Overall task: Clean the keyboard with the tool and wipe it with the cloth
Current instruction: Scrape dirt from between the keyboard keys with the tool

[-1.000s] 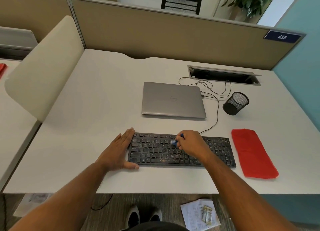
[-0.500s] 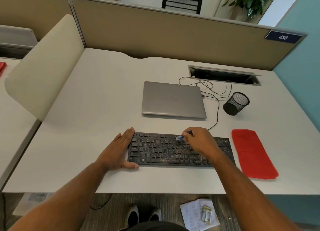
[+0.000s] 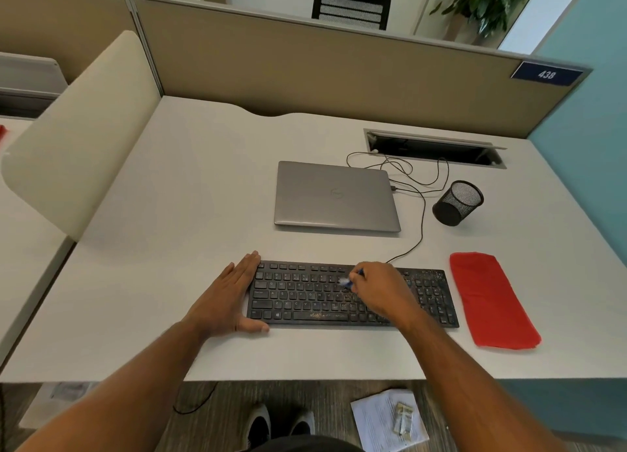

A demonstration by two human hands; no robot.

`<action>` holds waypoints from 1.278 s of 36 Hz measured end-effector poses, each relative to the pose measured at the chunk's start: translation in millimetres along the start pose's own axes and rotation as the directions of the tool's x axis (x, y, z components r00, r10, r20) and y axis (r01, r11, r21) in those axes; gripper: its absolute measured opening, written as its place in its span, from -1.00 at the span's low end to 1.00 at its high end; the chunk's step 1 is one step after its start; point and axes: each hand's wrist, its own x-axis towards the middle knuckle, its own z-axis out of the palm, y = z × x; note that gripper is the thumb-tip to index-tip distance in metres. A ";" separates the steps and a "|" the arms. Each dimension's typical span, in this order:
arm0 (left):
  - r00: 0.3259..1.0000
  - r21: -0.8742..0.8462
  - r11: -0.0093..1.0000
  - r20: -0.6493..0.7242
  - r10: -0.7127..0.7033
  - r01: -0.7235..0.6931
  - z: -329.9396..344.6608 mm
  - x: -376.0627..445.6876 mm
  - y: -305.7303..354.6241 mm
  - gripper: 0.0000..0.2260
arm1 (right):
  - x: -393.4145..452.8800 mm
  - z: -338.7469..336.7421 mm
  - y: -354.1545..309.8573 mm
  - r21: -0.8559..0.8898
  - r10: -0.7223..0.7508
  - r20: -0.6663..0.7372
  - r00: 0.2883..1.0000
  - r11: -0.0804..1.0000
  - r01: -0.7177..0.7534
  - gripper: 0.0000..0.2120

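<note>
Office cubicle seen from above: a white desk (image 3: 190, 193) walled by tan partitions, with a teal wall at the right. Near the desk's front edge lies a black keyboard (image 3: 305, 292), wide and flat, its legends faint and its right half and space bar flecked with pale crumbs or dust. The left hand (image 3: 227, 299) rests flat against the keyboard's left end, fingers straight, thumb along the front edge. The right hand (image 3: 381, 290) sits over the middle keys, fingers curled around a small cleaning tool (image 3: 349, 280); only a blue sliver and a pale blurred tip show, touching the upper key rows, and its shape cannot be made out. The hand hides the keys beneath it. A red cloth (image 3: 492, 299) lies folded flat just right of the keyboard, apart from it. Behind sit a closed grey laptop (image 3: 334, 197), a black mesh cup (image 3: 458, 203) and thin looping cables (image 3: 420, 214) that run to a slot in the desk. Papers on the floor below are too blurred to read.
</note>
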 end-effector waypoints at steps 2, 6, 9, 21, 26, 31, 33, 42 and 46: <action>1.000 0.004 1.000 0.000 0.000 0.000 -0.6 0.3 0.2 0.28 | 0.5 -3.1 -0.5 0.059 0.022 0.004 1.000 0.998 -0.022 -0.79; 1.000 -0.002 1.000 0.000 0.000 0.000 -0.5 0.0 0.2 0.28 | -1.6 -4.3 -0.1 0.210 0.024 -0.098 0.995 0.978 -0.003 -0.81; 1.000 0.002 1.000 -0.002 0.003 -0.003 -0.2 -0.2 0.2 0.28 | -3.3 2.0 1.9 0.158 -0.002 -0.064 0.998 0.987 0.012 -0.79; 1.000 0.008 1.000 0.011 -0.009 0.009 0.2 0.4 -0.6 0.29 | 0.4 1.5 3.1 0.204 0.050 0.033 0.998 0.977 -0.055 -0.83; 1.000 0.007 1.000 0.004 -0.002 0.002 -0.1 -0.1 -0.5 0.29 | 2.6 -1.4 -0.8 0.334 0.091 -0.059 0.994 0.940 -0.066 -0.81; 1.000 0.003 1.000 -0.006 0.006 -0.006 0.2 -0.2 -0.3 0.28 | 5.7 4.0 -1.1 0.452 0.204 -0.022 0.979 0.875 -0.172 -0.80; 1.000 0.000 1.000 -0.010 0.008 -0.008 -0.4 -0.4 0.0 0.28 | 6.6 1.9 -2.8 0.497 0.225 -0.004 0.974 0.846 -0.193 -0.79; 1.000 0.005 1.000 -0.001 0.001 -0.001 -0.5 -0.4 0.0 0.29 | 2.6 6.8 -6.0 0.327 0.164 0.027 0.986 0.931 -0.164 -0.73; 1.000 -0.001 1.000 -0.004 0.001 -0.001 -0.7 -0.1 0.6 0.29 | 3.1 2.2 -9.5 0.446 0.177 -0.020 0.984 0.883 -0.149 -0.76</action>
